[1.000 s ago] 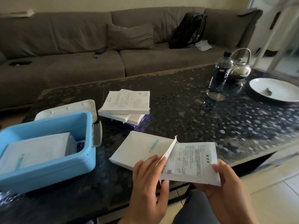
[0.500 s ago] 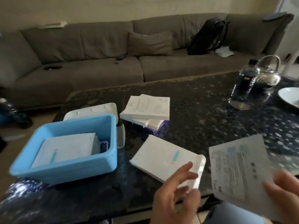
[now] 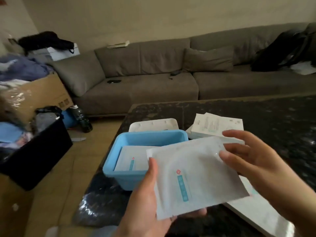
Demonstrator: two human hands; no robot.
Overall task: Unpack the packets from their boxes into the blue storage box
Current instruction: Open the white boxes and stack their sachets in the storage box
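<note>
**Packet held over the table beside the blue box**

Packet (image 3: 195,175), flat, white and slightly translucent, was held tilted above the near edge of the dark speckled table (image 3: 256,117), just right of the blue storage box (image 3: 119,161). A small red mark and a teal vertical stripe were printed near its middle, and its edges were sealed flat. It was gripped at its lower left corner by the left hand (image 3: 145,202), thumb laid along the front edge and fingers curled underneath. Its upper right edge was touched by the right hand (image 3: 256,166), whose fingers were spread and only loosely bent; whether they pinched the edge could not be told. Inside the blue box, a similar packet (image 3: 131,158) with the same markings was seen lying flat. A white lid (image 3: 153,124) lay just behind the box, and a stack of white boxes (image 3: 217,125) sat to its right. Under the right hand, another white box (image 3: 263,218) rested on the table.
</note>
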